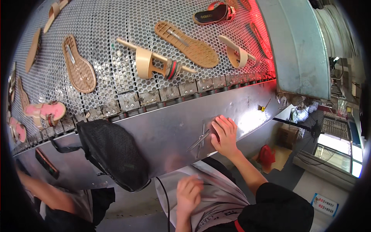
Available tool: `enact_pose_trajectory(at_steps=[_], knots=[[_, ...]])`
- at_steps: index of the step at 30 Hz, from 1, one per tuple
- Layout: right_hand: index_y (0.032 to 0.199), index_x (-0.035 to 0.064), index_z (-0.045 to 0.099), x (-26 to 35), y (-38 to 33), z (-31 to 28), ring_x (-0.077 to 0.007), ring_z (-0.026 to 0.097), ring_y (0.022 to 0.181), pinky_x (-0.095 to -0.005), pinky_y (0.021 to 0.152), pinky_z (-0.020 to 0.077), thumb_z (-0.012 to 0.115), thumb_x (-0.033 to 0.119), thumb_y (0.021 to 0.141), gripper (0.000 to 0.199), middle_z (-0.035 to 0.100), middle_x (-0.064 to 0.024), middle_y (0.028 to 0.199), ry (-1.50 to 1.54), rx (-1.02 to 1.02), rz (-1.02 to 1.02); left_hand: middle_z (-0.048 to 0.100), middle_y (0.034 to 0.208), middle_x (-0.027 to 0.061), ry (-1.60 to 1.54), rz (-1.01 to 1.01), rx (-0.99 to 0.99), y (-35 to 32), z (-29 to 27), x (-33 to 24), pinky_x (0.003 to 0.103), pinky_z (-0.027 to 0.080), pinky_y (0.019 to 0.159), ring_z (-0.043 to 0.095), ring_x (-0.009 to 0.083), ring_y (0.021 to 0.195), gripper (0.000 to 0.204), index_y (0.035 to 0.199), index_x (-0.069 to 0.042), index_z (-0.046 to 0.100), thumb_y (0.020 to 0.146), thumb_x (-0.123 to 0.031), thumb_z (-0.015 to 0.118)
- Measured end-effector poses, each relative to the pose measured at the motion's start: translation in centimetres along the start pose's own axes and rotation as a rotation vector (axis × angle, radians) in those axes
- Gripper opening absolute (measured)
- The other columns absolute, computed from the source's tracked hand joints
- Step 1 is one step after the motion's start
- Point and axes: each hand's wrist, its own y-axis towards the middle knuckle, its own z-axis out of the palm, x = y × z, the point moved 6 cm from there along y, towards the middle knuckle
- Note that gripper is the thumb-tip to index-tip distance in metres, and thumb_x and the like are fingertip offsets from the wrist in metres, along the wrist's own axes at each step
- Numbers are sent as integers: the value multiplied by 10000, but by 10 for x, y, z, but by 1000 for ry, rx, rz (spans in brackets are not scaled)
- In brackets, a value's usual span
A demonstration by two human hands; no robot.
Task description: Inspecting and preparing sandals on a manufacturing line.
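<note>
My right hand (225,136) rests at the sheet-metal ledge (174,123) with its fingers curled over a dark handle. From it a thin, pointed metal tool (199,140) sticks out to the left, close above the ledge; its exact kind is unclear. Nearer my body, my left hand (189,193) hangs in front of my grey apron, slightly blurred. Its fingers are loosely bent and slightly apart, and nothing shows in them. Beyond the ledge, on the mesh conveyor (112,23), lie a tan sandal with a striped strap (154,63) and an upturned tan sole (189,44).
A black mesh bag (114,154) sits on the ledge left of my hands. More footwear, including a pink sandal (44,112), lies on the belt. A grey metal housing (299,46) with red light closes the right end. Another person's arm (48,193) reaches in at left.
</note>
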Motion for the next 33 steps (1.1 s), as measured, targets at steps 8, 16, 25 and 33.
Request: enact_pose_trajectory(at_steps=[8,16,25,33], knots=[[1114,39,600,-38,236,-81,-312,552,974,-441,824,424,631,147,826,309,612,-114,1024,-144,-364,-137,669,915,89,90,125,-308,58,1,1,420,508,814,654,301,967,172,795,-31,642,643,44,615],[1095,50,686,-179,437,-68,-315,538,1140,-471,933,424,642,374,861,402,624,-126,1130,-584,-96,134,666,845,120,-160,-32,-422,30,20,5,374,520,742,658,295,828,169,773,-4,641,686,107,547],[927,83,647,-6,215,-204,-267,536,945,-422,816,384,603,121,662,271,591,-42,943,-113,-304,-390,593,1222,187,-589,-92,-595,95,-30,-34,413,413,1026,535,299,1205,278,1102,24,628,926,-176,546],[932,162,664,121,-3,-139,-141,537,975,-332,798,381,646,210,739,200,598,19,1093,180,227,-494,341,1532,142,-1404,-458,-334,41,21,2,452,311,1140,355,282,1406,1065,1556,-70,139,837,-770,494]])
